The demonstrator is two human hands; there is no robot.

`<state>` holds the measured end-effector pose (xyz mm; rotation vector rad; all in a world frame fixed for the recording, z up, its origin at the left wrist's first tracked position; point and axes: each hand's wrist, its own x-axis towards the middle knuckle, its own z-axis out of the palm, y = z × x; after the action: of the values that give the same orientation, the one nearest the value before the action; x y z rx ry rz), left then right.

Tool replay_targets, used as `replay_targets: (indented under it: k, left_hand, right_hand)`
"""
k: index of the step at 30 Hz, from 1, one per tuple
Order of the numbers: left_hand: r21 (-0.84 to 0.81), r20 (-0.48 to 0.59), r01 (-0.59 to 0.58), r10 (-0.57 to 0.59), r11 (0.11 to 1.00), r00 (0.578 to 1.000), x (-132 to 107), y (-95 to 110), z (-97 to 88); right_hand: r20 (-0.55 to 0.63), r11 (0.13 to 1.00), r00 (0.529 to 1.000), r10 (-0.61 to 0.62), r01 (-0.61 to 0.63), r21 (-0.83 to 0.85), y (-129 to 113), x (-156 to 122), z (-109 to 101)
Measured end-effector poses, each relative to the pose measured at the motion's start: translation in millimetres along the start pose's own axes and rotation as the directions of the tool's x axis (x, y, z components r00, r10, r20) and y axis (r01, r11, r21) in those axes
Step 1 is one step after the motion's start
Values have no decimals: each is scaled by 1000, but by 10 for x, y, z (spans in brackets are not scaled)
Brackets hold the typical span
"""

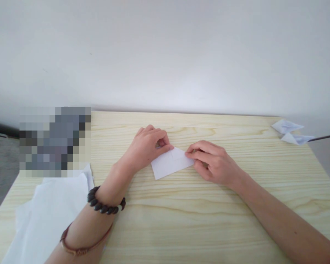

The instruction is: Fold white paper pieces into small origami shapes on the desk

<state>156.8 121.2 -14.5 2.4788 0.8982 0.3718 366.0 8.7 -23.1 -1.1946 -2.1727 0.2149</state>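
Note:
A small folded piece of white paper lies at the middle of the wooden table, between both hands. My left hand is closed at its upper left edge, thumb and fingers pinching the paper there. On the right, my right hand grips the paper's right corner between thumb and fingers. The paper has a straight lower edge and a slanting upper right edge, with faint crease lines. Part of its upper left is hidden under my left hand.
White paper sheets lie at the left, partly under my left forearm. Two folded white paper shapes sit at the table's far right corner. A blurred-out dark object is at the back left. Behind the table rises a pale wall.

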Motion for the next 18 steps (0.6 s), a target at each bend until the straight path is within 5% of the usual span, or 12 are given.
replay_targets:
  k: [7, 12, 18]
  left_hand:
    - [-24, 5, 45, -45, 999, 999, 3, 25, 1]
    - [-33, 16, 45, -44, 998, 999, 0, 39, -2]
    - [-44, 19, 79, -78, 996, 997, 9, 58, -19]
  right_hand:
    - [-37, 999, 999, 5, -7, -54, -21, 11, 20]
    - [48, 985, 998, 37, -28, -171, -78, 61, 63]
    - [24, 992, 998, 59, -56, -117, -73, 59, 53]
